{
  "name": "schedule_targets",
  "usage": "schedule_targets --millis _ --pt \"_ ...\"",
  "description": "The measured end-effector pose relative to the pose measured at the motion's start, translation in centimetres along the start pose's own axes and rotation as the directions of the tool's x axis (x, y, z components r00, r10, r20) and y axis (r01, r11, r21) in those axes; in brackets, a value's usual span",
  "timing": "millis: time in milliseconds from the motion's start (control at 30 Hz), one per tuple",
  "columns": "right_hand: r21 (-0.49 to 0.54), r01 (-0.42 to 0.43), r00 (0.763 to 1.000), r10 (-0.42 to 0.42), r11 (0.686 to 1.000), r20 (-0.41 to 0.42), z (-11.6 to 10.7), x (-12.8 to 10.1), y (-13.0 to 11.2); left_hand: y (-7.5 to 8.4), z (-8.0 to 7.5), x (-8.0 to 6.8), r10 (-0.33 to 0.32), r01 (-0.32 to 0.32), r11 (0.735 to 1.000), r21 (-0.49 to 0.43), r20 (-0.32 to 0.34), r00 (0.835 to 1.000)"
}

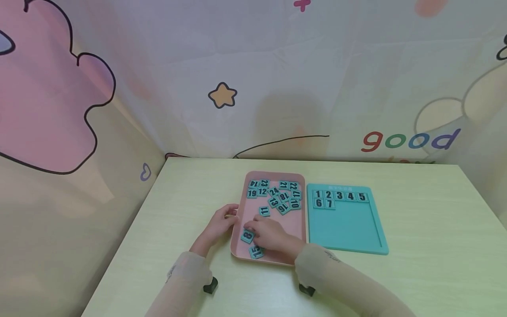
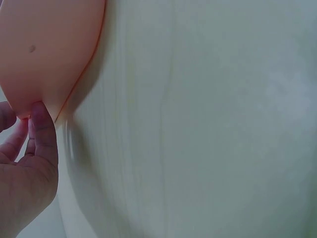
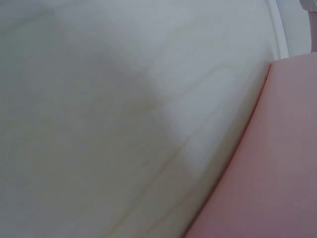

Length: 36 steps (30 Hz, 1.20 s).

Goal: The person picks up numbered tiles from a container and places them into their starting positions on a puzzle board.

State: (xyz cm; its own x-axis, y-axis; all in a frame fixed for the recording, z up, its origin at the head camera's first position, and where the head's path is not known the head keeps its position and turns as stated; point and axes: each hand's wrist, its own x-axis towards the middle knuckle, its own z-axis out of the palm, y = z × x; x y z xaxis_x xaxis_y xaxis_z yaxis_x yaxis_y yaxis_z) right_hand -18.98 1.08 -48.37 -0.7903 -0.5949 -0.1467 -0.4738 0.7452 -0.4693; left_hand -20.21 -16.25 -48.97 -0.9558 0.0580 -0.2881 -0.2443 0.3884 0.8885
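Teal square number tile marked 8 [image 1: 247, 236] in a shallow pink plastic tray [image 1: 301, 220]

The tile lies flat near the tray's left rim (slightly skewed), with tile 15 [image 1: 256, 252] just beside it, also flat.

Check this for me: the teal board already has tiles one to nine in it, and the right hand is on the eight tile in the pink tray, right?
Not quite. The head view shows the teal board holding only tiles 1 to 7. The rest stands: the right hand is on the 8 tile in the pink tray.

smooth matt plastic pink tray [image 1: 237, 229] and teal board [image 1: 344, 229] on a pale wood-grain table [image 1: 428, 246].
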Motion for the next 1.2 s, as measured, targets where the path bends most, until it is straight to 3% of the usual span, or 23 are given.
schedule_targets --millis 367,733,967,1200 --pt "0.007 -0.023 0.998 0.022 1.0 0.061 -0.1 0.6 -0.3 0.2 0.0 0.0 -0.017 0.017 1.0 0.008 -0.004 1.0" --pt "0.002 -0.043 0.998 0.043 0.999 0.036 -0.5 0.4 0.1 0.0 0.0 0.0 -0.007 0.007 1.0 0.009 -0.012 1.0" --pt "-0.022 -0.026 0.999 0.025 0.999 -0.043 -2.1 -0.3 0.6 0.0 0.0 0.0 0.004 -0.004 1.0 0.009 -0.01 1.0" --pt "-0.006 -0.044 0.992 0.043 0.999 -0.116 -4.3 -1.5 1.5 0.2 0.2 0.0 -0.024 0.025 1.0 0.009 -0.016 1.0"
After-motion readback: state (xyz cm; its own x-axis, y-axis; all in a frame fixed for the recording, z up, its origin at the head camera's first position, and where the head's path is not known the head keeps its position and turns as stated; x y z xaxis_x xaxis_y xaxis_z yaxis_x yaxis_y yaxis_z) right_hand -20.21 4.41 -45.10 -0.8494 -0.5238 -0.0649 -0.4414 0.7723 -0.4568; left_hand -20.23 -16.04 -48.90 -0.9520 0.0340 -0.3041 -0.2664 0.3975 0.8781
